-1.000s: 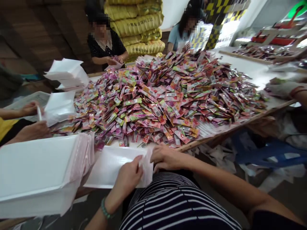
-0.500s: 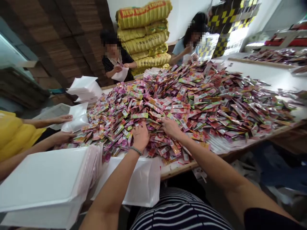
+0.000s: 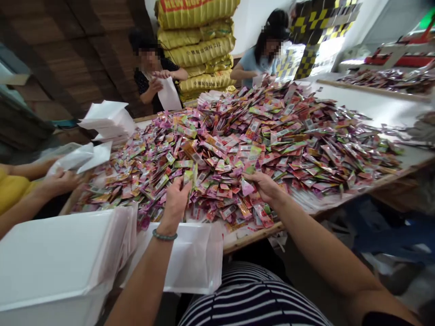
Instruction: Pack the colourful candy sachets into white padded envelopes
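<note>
A wide heap of small, flat printed packets (image 3: 210,149), pink, purple and green, covers the table in front of me. My left hand (image 3: 177,199) is closed on a few packets (image 3: 190,176) held on edge, green sides showing. Farther right, my right hand (image 3: 267,188) pinches packets (image 3: 253,158), green and pink, between thumb and fingers above the heap. Below my left wrist a white plastic bag (image 3: 190,260) lies flat at the table edge. Beside it, to the left, rests a thick stack of white bags (image 3: 57,253).
At the left, a co-worker's hands (image 3: 63,181) hold a white bag (image 3: 79,158). Two people (image 3: 152,81) (image 3: 261,63) work across the table, one holding a white bag. More white bags (image 3: 108,117) are piled at the far left; yellow sacks (image 3: 204,54) stand behind. A wooden edge (image 3: 258,235) borders the table.
My hands have lifted from the heap and moved apart, each now holding packets. The co-worker at the left has drawn a white bag closer to the body.
</note>
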### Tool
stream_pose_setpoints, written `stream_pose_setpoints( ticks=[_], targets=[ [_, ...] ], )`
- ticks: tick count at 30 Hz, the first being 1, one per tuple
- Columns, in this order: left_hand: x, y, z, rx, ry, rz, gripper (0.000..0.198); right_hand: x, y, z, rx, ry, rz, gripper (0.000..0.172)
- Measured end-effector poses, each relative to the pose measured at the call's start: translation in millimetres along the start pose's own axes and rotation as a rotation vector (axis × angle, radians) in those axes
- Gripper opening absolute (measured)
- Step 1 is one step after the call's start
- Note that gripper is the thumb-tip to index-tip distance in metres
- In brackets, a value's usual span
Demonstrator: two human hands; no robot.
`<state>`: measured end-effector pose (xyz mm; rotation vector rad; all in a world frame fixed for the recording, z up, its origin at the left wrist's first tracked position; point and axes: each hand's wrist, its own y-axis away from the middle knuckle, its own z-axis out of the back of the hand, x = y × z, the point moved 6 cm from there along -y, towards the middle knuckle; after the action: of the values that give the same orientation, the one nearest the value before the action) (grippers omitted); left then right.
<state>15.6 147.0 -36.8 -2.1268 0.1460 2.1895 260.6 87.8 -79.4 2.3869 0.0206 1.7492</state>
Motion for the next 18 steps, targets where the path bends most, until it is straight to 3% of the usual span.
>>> stream_pose_setpoints(
  ticks=[3, 8, 14, 18],
  targets=[
    [17.1, 10.6, -19.2, 0.094, 0.329, 0.196, 0.037, -5.3, 5.5, -22.4, 0.046, 0.037, 0.05, 0.033],
    [31.6, 26.9, -28.8, 0.164, 0.513, 0.347, 0.027, 9.2, 4.2, -26.7, -0.2, 0.455, 0.262, 0.054],
    [31.7, 32.7, -38.1, 0.17, 0.531, 0.27, 0.033, 17.7, 16.4, -45.6, -0.348, 0.718, 0.5, 0.044],
    [31.5, 40.2, -59.2, 0.18, 0.569, 0.276, 0.028, 0.3, 33.5, -77.6, -0.256, 0.854, 0.655, 0.054]
  ],
)
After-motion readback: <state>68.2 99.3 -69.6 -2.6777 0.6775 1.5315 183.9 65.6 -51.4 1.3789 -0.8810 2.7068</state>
